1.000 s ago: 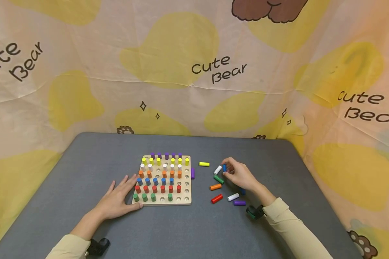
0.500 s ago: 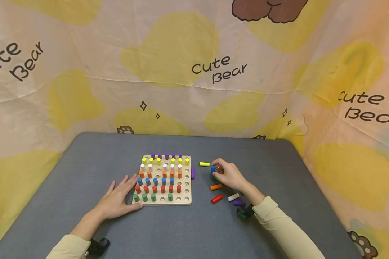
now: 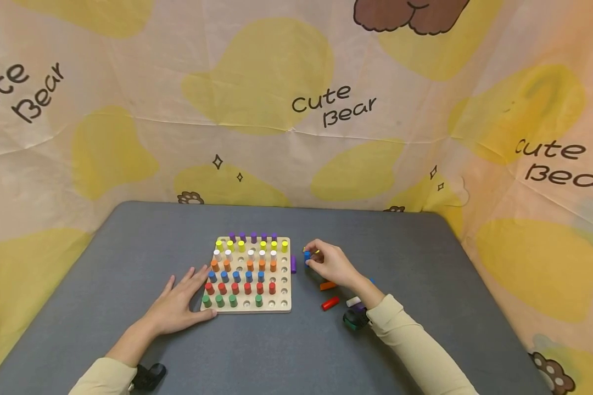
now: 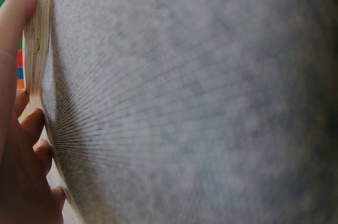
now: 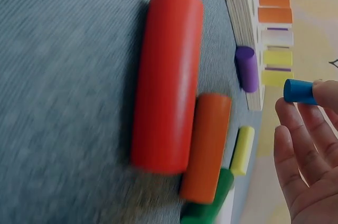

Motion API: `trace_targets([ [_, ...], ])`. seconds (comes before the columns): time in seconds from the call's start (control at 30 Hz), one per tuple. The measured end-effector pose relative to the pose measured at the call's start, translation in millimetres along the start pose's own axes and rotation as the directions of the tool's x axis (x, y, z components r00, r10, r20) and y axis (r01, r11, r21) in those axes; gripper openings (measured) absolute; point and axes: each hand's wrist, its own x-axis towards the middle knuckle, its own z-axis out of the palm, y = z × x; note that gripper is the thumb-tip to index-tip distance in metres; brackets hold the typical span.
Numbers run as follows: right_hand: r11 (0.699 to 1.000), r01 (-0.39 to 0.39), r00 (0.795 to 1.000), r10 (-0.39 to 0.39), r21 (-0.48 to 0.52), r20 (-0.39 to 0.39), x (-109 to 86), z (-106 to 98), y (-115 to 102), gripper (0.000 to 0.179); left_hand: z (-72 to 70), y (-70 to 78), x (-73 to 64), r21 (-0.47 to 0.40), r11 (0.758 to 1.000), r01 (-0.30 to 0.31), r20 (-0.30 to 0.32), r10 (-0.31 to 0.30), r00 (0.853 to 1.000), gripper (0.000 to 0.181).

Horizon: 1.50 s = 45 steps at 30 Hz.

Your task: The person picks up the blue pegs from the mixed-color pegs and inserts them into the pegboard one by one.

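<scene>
My right hand (image 3: pixel 333 264) pinches a blue peg (image 3: pixel 307 259) upright between thumb and fingertips, just right of the wooden pegboard (image 3: pixel 279 310). The right wrist view shows one end of that blue peg (image 5: pixel 299 91) sticking out past the thumb. Spread along the board's left side, my left hand (image 3: pixel 178 304) has its thumb at the near left corner; in the left wrist view the thumb (image 4: pixel 21 10) lies against the board's edge (image 4: pixel 37 44). Rows of purple, yellow, white, orange, blue, red and green pegs stand in the board, with several bare holes among them.
A purple peg (image 3: pixel 294 264) lies against the board's right side. Loose on the grey table (image 3: pixel 257 351) are a red peg (image 3: pixel 330 303), an orange peg (image 3: pixel 328 286), a white peg (image 3: pixel 353 302), a yellow peg (image 5: pixel 243 150) and a green peg (image 5: pixel 214 197). The right hand and arm partly cover the loose pegs.
My right hand has carried the blue peg leftward from among the loose pegs toward the board, now overlapping the yellow peg in the head view. The left hand stays in place.
</scene>
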Motion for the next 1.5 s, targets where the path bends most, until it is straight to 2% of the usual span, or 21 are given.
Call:
trace_targets([
  [0.53, 0.997, 0.061, 0.995, -0.063, 0.038, 0.078, 14.0, 26.1, -18.9, 0.020, 1.1, -1.7, -0.1, 0.003, 1.000, 0.000, 0.000, 0.000, 1.000, 0.101],
  [0.9, 0.992, 0.091, 0.981, -0.105, 0.092, 0.163, 18.4, 41.1, -30.4, 0.020, -0.1, 1.5, -1.4, -0.001, 1.000, 0.009, 0.002, -0.009, 1.000, 0.101],
  [1.23, 0.993, 0.071, 0.976, -0.088, 0.095, 0.198, 17.6, 48.2, -35.7, 0.019, -0.5, 2.1, -1.7, 0.000, 1.000, 0.008, 0.000, -0.008, 1.000, 0.100],
  [1.5, 0.992, 0.097, 0.974, -0.111, 0.079, 0.197, 17.3, 51.3, -36.1, 0.019, -0.9, 2.9, -2.9, -0.004, 1.000, 0.003, -0.003, -0.003, 1.000, 0.100],
])
